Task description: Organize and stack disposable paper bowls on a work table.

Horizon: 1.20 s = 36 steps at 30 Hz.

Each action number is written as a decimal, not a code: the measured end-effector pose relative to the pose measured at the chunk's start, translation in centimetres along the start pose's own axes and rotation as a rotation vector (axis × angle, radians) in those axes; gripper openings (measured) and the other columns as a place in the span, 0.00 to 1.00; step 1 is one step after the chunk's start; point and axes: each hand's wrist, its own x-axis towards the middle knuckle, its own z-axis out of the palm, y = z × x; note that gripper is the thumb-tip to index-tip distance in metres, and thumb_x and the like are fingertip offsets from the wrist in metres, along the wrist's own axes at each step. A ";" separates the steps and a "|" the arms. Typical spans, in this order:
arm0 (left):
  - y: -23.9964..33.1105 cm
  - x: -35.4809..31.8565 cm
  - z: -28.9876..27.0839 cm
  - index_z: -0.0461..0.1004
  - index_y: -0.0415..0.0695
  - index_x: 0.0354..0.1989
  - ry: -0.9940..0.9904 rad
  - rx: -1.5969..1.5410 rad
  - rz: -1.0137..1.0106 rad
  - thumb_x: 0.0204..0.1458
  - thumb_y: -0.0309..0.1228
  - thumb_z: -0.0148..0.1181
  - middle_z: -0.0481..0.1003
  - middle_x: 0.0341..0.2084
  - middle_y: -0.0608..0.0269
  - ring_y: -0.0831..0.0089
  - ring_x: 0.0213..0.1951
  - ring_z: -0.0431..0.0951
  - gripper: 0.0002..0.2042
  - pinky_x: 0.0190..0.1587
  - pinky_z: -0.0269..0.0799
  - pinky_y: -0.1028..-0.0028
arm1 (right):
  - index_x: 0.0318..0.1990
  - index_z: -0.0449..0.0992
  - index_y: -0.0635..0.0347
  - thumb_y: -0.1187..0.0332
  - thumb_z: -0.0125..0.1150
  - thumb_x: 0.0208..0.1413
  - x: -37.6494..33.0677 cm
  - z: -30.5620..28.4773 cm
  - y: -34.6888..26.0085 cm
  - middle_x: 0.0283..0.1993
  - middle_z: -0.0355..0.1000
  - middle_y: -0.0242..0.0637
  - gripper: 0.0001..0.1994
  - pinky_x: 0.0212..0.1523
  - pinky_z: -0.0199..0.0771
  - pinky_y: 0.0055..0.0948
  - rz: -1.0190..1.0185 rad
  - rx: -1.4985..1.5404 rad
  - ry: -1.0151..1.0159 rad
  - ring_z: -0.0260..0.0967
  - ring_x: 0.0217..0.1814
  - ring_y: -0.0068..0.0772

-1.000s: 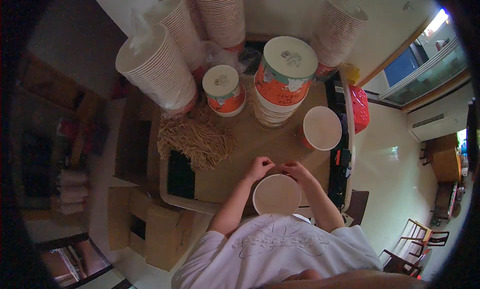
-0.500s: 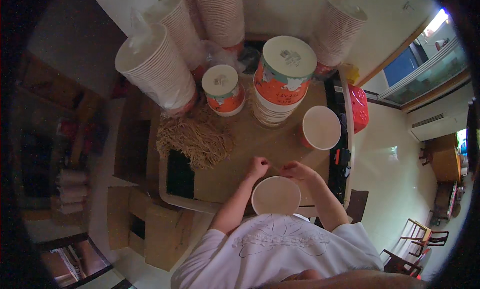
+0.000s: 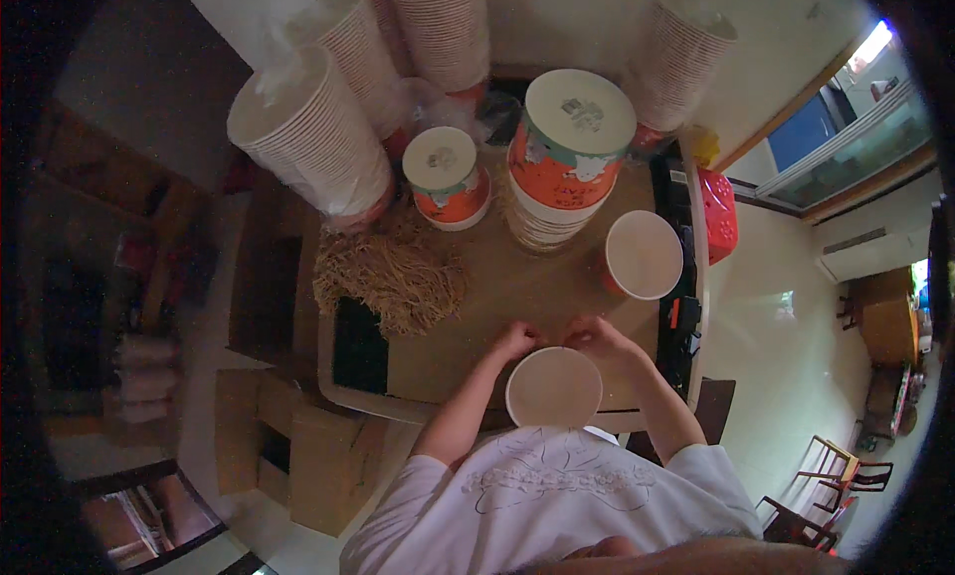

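A paper tub [image 3: 554,391] with its pale open mouth up stands at the near table edge, against my shirt. My left hand [image 3: 520,337] is closed, fingertips pinched, just beyond the tub's far rim. Right beside it, my right hand [image 3: 594,334] has its fingers curled together at the same rim. Whatever they pinch is too small to make out. Left of my hands lies a heap of brown strings [image 3: 391,280]. Another open paper tub [image 3: 645,257] stands to the right.
An upside-down orange and green tub stack [image 3: 570,167] and a smaller upturned tub [image 3: 445,177] stand farther back. Tall plastic-wrapped tub stacks [image 3: 313,137] line the far left; another stack [image 3: 681,63] is far right. Black items [image 3: 679,321] lie along the right edge. Cardboard boxes [image 3: 323,456] sit lower left.
My left hand has moved slightly right and nearer, down to the tub's far rim. The gap between my hands has narrowed. The near tub has shifted slightly in view.
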 end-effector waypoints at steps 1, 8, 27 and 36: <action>-0.3 0.1 0.1 0.75 0.45 0.26 0.002 0.001 -0.003 0.36 0.35 0.61 0.74 0.23 0.60 0.73 0.26 0.73 0.10 0.30 0.68 0.73 | 0.28 0.73 0.62 0.78 0.54 0.42 0.1 0.1 -0.2 0.28 0.68 0.32 0.04 0.33 0.66 0.22 -0.002 0.003 -0.002 0.65 0.32 0.24; 0.3 0.4 0.3 0.74 0.43 0.22 0.023 -0.031 0.048 0.36 0.33 0.59 0.73 0.18 0.63 0.76 0.22 0.71 0.07 0.25 0.66 0.73 | 0.31 0.74 0.60 0.76 0.55 0.42 0.2 0.1 -2.1 0.30 0.68 0.37 0.06 0.34 0.65 0.23 0.075 0.150 -0.041 0.65 0.34 0.28; 9.0 -3.8 -5.7 0.71 0.38 0.21 0.322 -0.058 0.343 0.39 0.28 0.56 0.71 0.17 0.60 0.71 0.19 0.70 0.05 0.24 0.65 0.73 | 0.32 0.69 0.60 0.70 0.55 0.44 -1.4 0.7 -3.6 0.27 0.66 0.37 0.07 0.27 0.67 0.28 0.267 -0.158 0.048 0.66 0.29 0.26; 12.4 -10.6 -5.7 0.72 0.40 0.22 0.258 0.263 0.465 0.37 0.25 0.56 0.71 0.21 0.59 0.66 0.27 0.71 0.03 0.30 0.66 0.71 | 0.37 0.52 0.57 0.81 0.51 0.42 -5.7 6.0 -0.5 0.26 0.61 0.37 0.17 0.16 0.67 0.22 0.427 0.935 0.617 0.63 0.20 0.26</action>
